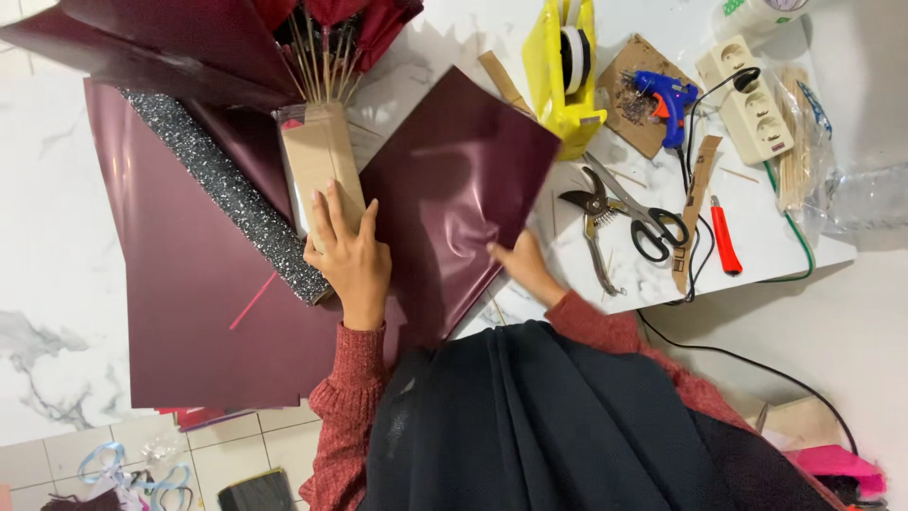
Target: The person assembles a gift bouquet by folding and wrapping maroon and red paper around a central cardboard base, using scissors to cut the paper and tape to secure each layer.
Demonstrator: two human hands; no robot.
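Home craft workspace. Evidence: white marble-pattern table (pixel 57 189) on tiled floor; right of the table's centre lie a glue gun (pixel 667 99), scissors (pixel 643 220), pruning shears (pixel 591 222), tape dispenser (pixel 566 66) and power strip (pixel 747 99).

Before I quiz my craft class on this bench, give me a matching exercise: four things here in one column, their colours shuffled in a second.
Things:
1. glue gun
2. tape dispenser
3. wrapping sheet held by the right hand
4. block under the left hand

Colours:
A. yellow
B. tan
C. blue
D. dark maroon

Pairs: 1-C, 2-A, 3-D, 4-B
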